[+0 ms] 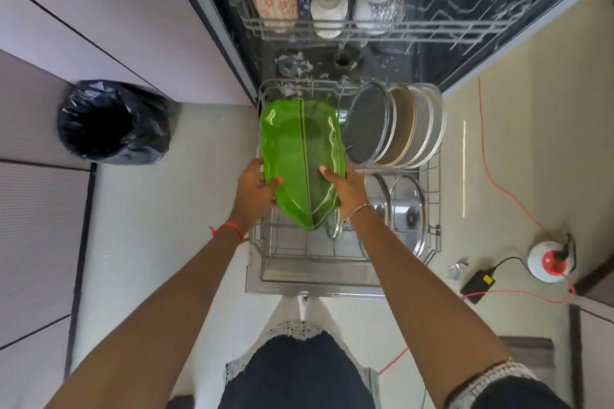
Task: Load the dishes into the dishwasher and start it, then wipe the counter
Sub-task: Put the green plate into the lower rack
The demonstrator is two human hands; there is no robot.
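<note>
**Between our hands: the green platter above the lower rack**

Between our two hands we hold the green platter (299, 156), leaf-shaped and glossy, over the left side of the lower rack (432, 209). Our left hand (254, 188) pinches its left rim, thumb on top. Our right hand (345, 191) grips the right rim in the same manner, and both are at the near end. We judge it stiff, smooth and probably slippery, perhaps glass, so fragile. It is long, so the far end will pull downward; a hold nearer the middle of both rims seems safer. Beyond the right hand stand the plates (395, 124), close to the platter; we should not knock them.
</note>
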